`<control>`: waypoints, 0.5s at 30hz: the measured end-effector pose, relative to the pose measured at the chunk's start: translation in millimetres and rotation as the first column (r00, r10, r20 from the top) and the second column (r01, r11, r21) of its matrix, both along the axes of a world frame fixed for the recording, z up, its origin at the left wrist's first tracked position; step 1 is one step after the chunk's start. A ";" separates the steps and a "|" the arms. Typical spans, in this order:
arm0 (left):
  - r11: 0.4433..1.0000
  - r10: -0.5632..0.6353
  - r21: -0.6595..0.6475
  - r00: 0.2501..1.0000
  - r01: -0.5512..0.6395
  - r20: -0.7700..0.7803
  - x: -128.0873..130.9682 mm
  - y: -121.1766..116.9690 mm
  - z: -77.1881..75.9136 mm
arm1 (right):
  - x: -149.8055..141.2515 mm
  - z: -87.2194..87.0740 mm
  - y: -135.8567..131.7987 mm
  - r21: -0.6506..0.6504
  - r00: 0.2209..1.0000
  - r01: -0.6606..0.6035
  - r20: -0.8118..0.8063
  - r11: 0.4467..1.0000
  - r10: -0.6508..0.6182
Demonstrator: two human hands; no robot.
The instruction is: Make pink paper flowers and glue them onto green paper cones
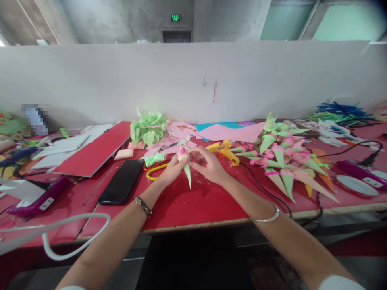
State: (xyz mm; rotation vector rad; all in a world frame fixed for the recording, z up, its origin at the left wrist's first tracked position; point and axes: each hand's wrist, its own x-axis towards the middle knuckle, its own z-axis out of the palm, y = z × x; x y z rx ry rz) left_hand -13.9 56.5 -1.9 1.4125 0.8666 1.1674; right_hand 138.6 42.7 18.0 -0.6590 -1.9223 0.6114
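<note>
My left hand (174, 169) is closed around a small pale green paper cone (188, 176), its narrow tip pointing down. A pink piece (182, 151) sticks out at the cone's wide top. My right hand (208, 164) has its fingers bent in against the same cone from the right, near the top; the exact contact of the fingertips is hard to make out. Just behind that hand lies a yellow hot glue gun (223, 150). Yellow-handled scissors (153, 172), their blades not clearly visible, rest beside my left hand.
A pile of similar green and pink cones (282, 155) covers the right side. A black phone (122, 182), a red board (93, 151), crumpled green paper (149, 129) and pink paper sheets (229, 131) lie around. Purple power strips (359, 173) and a white cable (75, 217) flank the table.
</note>
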 end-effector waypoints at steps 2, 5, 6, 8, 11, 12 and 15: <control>0.998 0.014 0.070 0.996 -0.008 -0.088 -1.0 -2.0 2.8 | 0.1 -0.4 1.4 0.019 1.000 -0.015 -0.001 1.000 0.015; 0.993 -0.037 0.103 0.980 0.059 -0.197 -0.7 -5.9 9.1 | 0.4 -0.5 2.9 0.023 1.000 -0.014 -0.003 1.000 0.014; 0.991 -0.066 0.095 0.972 0.089 -0.228 -0.3 -7.0 10.8 | 0.5 -0.4 3.1 0.034 1.000 -0.003 -0.002 0.999 0.003; 0.988 -0.112 0.074 0.957 0.137 -0.269 0.4 -8.1 12.4 | 0.7 0.1 3.4 0.064 1.000 0.025 0.000 0.998 -0.025; 0.986 -0.123 0.072 0.946 0.151 -0.298 0.7 -7.2 10.6 | 1.1 0.7 3.7 0.084 0.999 0.036 0.010 0.996 -0.037; 0.986 -0.117 0.076 0.944 0.147 -0.308 0.5 -6.5 9.4 | 1.2 0.8 3.8 0.081 0.999 0.034 0.011 0.996 -0.034; 0.988 -0.099 0.079 0.934 0.134 -0.344 -0.8 -4.7 6.5 | 1.2 0.6 4.1 0.067 1.000 0.026 0.000 0.997 -0.026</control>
